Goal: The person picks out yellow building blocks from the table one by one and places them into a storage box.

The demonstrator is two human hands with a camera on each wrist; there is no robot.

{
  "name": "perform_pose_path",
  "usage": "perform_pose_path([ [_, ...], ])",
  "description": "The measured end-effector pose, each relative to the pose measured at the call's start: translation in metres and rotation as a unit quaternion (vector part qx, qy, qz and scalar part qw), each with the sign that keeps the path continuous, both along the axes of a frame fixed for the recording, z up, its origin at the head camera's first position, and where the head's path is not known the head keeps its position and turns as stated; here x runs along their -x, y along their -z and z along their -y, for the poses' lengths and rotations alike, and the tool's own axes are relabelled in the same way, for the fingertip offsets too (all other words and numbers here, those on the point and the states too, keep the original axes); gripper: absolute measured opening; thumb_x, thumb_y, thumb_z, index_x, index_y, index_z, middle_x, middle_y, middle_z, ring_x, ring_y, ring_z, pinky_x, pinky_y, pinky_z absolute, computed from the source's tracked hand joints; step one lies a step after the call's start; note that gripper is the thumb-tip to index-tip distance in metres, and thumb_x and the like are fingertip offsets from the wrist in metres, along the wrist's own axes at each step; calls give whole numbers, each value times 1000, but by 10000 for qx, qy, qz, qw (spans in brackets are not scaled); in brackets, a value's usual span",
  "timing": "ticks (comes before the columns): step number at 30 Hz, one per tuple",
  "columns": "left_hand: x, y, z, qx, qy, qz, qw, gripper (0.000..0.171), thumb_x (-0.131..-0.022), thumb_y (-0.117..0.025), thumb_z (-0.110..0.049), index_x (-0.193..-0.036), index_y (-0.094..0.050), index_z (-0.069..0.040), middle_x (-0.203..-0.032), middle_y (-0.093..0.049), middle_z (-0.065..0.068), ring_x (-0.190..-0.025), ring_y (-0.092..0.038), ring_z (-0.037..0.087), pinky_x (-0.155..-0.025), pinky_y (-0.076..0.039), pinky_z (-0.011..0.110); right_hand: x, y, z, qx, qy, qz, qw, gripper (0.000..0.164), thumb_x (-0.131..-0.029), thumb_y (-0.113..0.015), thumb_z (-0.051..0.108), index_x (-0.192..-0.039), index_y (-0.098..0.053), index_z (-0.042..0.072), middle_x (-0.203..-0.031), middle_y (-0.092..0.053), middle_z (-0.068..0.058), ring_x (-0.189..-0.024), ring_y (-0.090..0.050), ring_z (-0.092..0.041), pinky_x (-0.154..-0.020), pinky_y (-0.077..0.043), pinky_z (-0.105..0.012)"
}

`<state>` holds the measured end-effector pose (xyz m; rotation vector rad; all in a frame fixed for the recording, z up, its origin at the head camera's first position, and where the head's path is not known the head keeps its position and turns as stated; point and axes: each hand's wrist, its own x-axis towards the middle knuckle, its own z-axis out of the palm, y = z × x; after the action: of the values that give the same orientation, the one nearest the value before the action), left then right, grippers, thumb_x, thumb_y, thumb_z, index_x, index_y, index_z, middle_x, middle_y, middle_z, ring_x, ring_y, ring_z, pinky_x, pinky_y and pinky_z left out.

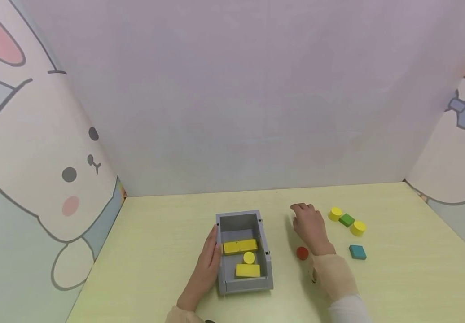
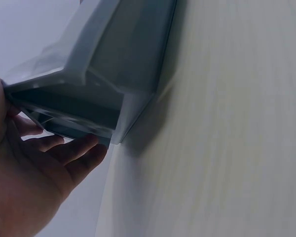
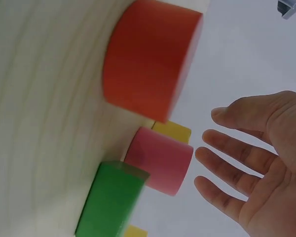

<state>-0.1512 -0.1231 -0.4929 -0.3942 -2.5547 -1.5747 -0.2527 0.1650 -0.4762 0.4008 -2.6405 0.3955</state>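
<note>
A grey plastic bin [image 1: 245,284] stands in the middle of the table, holding a long yellow block [image 1: 240,246], a yellow cylinder [image 1: 249,258] and a shorter yellow block [image 1: 247,271]. My left hand [image 1: 207,260] rests along its left wall, fingers extended and thumb at the rim. In the left wrist view, the fingertips lie against the bin [image 2: 133,44]. To the right of the bin, my right hand [image 1: 310,228] is over the table, its fingers loosely bent and nothing between them. A red cylinder [image 1: 302,253] lies beside the right wrist.
Right of my right hand are a yellow cylinder [image 1: 335,214], a green block [image 1: 347,220], another yellow cylinder [image 1: 358,228] and a teal block [image 1: 357,252]. Behind the table rises a pale wall [image 1: 232,112]; cartoon panels [image 1: 42,157] flank both sides.
</note>
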Motion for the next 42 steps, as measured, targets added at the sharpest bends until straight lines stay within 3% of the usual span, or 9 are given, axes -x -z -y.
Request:
perform_pose_path([
  [8,1,0,-1,16,-15,4,10000,50,-101,-30,-19,-147,-12,-11,-153,-15,11,-138,-11,23,-112,-18,53,5,5,-8,-84,154,424,9989,29,-74,-62,-3,-103,-63,-1,-100,-65,-22,-87,-56,-39,-63,-52,-52],
  [23,1,0,0,71,-52,38,10000,52,-101,-28,-29,-147,-12,-10,-153,-15,12,-138,-11,24,-112,-18,53,10,6,-18,-68,273,1126,9932,31,-77,-61,-2,-108,-60,-2,-107,-62,-24,-92,-54,-41,-71,-50,-57],
  [36,2,2,0,153,-32,-33,9999,51,-102,-27,-26,-146,-10,-9,-153,-15,17,-137,-12,31,-110,-19,57,15,9,-19,-85,274,1283,9913,30,-78,-56,-7,-107,-60,-2,-93,-65,-22,-78,-58,-36,-62,-53,-52],
  [42,1,1,0,152,-40,17,9999,52,-101,-27,-28,-147,-10,-9,-153,-14,14,-138,-11,29,-111,-17,54,15,8,-19,20,257,1343,9906,29,-78,-55,-9,-105,-61,-2,-91,-65,-22,-77,-59,-35,-60,-54,-50],
])
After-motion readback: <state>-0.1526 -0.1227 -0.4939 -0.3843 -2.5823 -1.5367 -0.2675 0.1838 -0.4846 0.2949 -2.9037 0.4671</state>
